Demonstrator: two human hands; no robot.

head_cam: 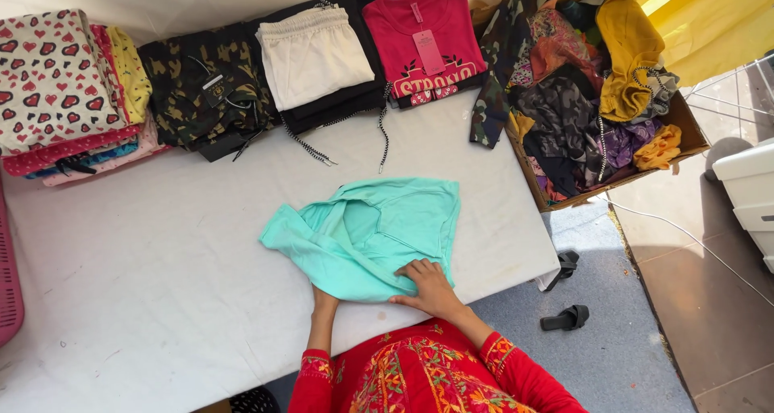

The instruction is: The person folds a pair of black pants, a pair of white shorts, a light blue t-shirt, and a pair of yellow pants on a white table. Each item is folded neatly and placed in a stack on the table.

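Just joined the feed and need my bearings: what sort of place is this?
Probably a clothes-folding or garment-sorting station. A white table holds folded stacks along its far edge, a cardboard box of loose clothes sits at the right, and both hands press a mint-green garment.

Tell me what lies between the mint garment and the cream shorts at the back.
Mostly bare white table, crossed only by black-and-white drawstrings trailing from the folded stack, as the head view shows.

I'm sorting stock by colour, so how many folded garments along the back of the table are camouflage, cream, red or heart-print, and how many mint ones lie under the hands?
Camouflage garment: 1
Cream garment: 1
Red top: 1
Heart-print garment: 1
Mint garment, right hand flat on it, left hand tucked under its edge: 1
Total: 5
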